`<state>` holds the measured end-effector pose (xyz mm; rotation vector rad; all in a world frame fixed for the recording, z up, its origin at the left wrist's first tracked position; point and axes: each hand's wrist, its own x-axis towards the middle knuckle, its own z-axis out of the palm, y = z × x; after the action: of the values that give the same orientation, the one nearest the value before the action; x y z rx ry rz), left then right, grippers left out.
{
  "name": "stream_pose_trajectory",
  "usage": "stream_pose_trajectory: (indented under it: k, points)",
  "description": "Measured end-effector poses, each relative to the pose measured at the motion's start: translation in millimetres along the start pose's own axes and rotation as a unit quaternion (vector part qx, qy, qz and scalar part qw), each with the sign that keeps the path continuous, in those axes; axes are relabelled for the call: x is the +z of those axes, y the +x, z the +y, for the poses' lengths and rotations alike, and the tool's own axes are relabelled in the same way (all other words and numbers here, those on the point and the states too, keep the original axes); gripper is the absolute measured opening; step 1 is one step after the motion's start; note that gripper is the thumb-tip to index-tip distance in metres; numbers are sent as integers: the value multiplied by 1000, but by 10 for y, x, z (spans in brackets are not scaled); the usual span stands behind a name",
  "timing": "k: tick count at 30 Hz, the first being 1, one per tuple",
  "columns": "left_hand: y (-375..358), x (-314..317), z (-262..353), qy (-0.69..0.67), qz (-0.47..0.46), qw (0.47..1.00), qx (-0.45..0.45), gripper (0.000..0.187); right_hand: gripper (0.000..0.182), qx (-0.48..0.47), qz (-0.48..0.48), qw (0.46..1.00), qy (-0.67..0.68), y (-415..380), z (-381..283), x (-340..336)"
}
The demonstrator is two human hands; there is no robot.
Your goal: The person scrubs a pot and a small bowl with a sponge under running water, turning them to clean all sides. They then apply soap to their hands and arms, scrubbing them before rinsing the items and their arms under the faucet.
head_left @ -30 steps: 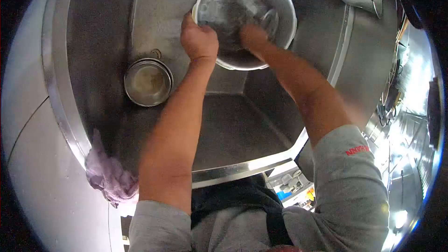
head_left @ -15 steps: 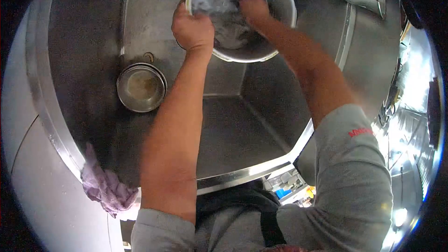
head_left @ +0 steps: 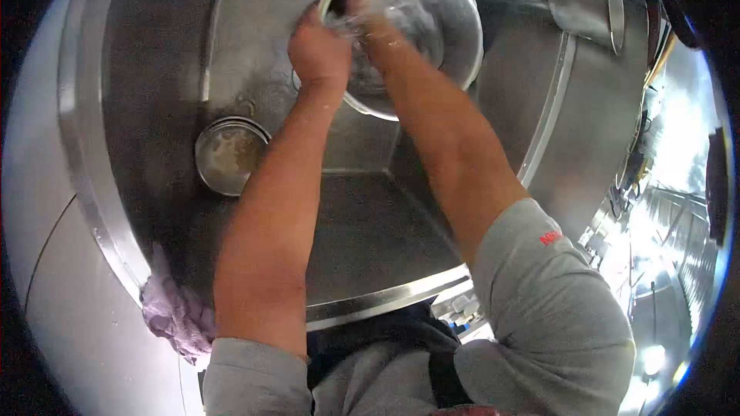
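A large round pot (head_left: 461, 46) with a pale rim is tilted toward me at the far side of the metal sink. My left hand (head_left: 317, 52) is closed on the pot's left rim, thumb side toward the opening. Inside the pot, my right hand (head_left: 368, 14) is against the left part of the wall, close to my left hand. Motion and splashing water smear its fingers. A dark patch shows beside it, too blurred to name. Water (head_left: 420, 4) swirls and sprays in the pot.
Stacked small round metal pans (head_left: 223, 156) with cloudy liquid sit at the sink's left. A purple cloth (head_left: 176, 310) hangs over the near-left sink edge (head_left: 116, 239). A raised metal divider (head_left: 549, 112) runs along the right, with a curved metal piece (head_left: 614, 11) beyond.
My right hand has swept from the pot's middle-right to its left wall. The spray of water has grown. My left hand keeps its hold on the rim, and the view has shifted slightly.
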<state>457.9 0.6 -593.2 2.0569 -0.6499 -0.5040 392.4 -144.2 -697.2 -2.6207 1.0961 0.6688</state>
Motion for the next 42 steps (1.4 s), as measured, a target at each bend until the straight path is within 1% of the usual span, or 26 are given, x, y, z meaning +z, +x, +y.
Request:
stream_pose_trajectory:
  k: [2,4,6,8,10,11,12,13,16,17,19,22,24,25,26,27,28,29,31,33,35,37,38,40,41,42]
  points:
    - [40,80,-41,-6,3,1000,-6,40,30,-61,-64,993,74,-677,-116,-44]
    - [43,15,-7,-12,-2,1000,-6,38,31,-43,-178,968,174,-1150,-13,-427]
    - [48,19,15,-21,-11,1000,-8,37,31,-45,-210,972,-100,-1050,715,-691]
    - [41,62,-63,-23,-19,999,-16,37,32,-118,-150,928,-321,-699,1139,-685]
    - [9,138,-155,0,14,1000,15,39,32,-101,-68,927,-354,-692,1235,-548]
    - [-33,122,-132,1,10,1000,13,39,27,-55,-37,956,-286,-787,1228,-471]
    - [-30,88,-82,-13,11,1000,4,39,20,-192,-83,903,-376,-1067,1264,-450]
    - [-13,43,-42,-26,12,1000,-4,38,20,-196,-81,902,-376,-1059,1229,-446]
    - [-11,73,-75,-16,12,1000,-3,36,24,-53,-209,930,-296,-958,1024,-769]
    - [-27,85,-89,-15,9,1000,-1,36,24,-52,-210,931,-293,-1011,1082,-591]
    - [-2,92,-92,-87,6,996,-18,37,28,-6,-109,965,-238,-1116,1263,-69]
    - [-38,-18,48,-129,14,991,-36,41,31,-120,-61,989,-54,-1380,490,447]
    - [-54,95,-116,-109,29,993,-26,42,31,-17,-328,943,53,-898,-292,-148]
    - [-31,162,-136,-87,46,995,-16,42,31,-101,-260,957,78,-483,-54,36]
    - [-100,-124,229,-219,-28,969,-114,42,31,-186,-189,959,100,-81,237,211]
    - [-48,-60,197,-224,-29,968,-111,42,29,-163,-81,978,103,-121,313,-51]
    - [-16,24,57,-141,-5,988,-56,43,29,-112,-14,981,156,-138,484,-266]
    - [-31,67,-43,-54,19,998,-2,43,30,-63,35,975,208,-186,743,-414]
    - [28,69,-102,-71,15,997,7,44,31,13,110,965,238,-406,1126,-482]
    - [42,85,-94,-30,-18,999,-22,45,33,91,123,980,128,-492,1262,-342]
    - [45,70,-55,-25,-2,1000,-5,43,34,96,56,993,-34,-146,1052,-298]
    - [63,98,-107,-19,4,1000,11,40,36,-9,-60,982,-181,111,340,-290]
    - [63,24,-53,9,-39,999,-6,33,37,-66,-89,973,-204,22,113,-257]
    - [74,21,10,-15,-14,1000,9,30,33,-164,-92,951,-247,-381,-60,-154]
    - [71,31,15,-35,13,999,24,29,41,-129,-145,981,18,-883,-254,-280]
    - [86,56,-30,-6,-9,1000,5,31,50,-83,-184,938,281,-1188,-308,-400]
